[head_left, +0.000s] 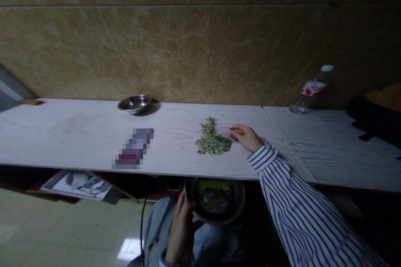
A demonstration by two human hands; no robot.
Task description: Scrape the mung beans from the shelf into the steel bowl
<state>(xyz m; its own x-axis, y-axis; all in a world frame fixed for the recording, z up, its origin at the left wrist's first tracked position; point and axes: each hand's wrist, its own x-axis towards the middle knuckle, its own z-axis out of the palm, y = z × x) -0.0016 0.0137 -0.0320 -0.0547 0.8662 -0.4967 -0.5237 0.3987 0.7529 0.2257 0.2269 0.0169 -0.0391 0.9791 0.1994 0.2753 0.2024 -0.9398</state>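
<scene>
My left hand (182, 221) grips the rim of a metal bowl (239, 206), held over my lap just below the table's front edge. Inside it lie small green beans (213, 185), gathered toward the far side. On the tabletop a loose patch of the same green beans (214, 142), like mung beans, is spread in a single layer. At its right edge my right hand (246, 135) has its fingers pinched on a thin, clear plastic piece (224, 131), which touches or nearly touches the beans. Its exact kind cannot be made out.
A small steel bowl (135, 105) stands against the wall on the white wooden table (78, 133). A blurred flat packet (134, 150) lies nearer the front. To the right are a plastic bottle (311, 89) and dark cloth (376, 117). Below sits an open box (81, 185).
</scene>
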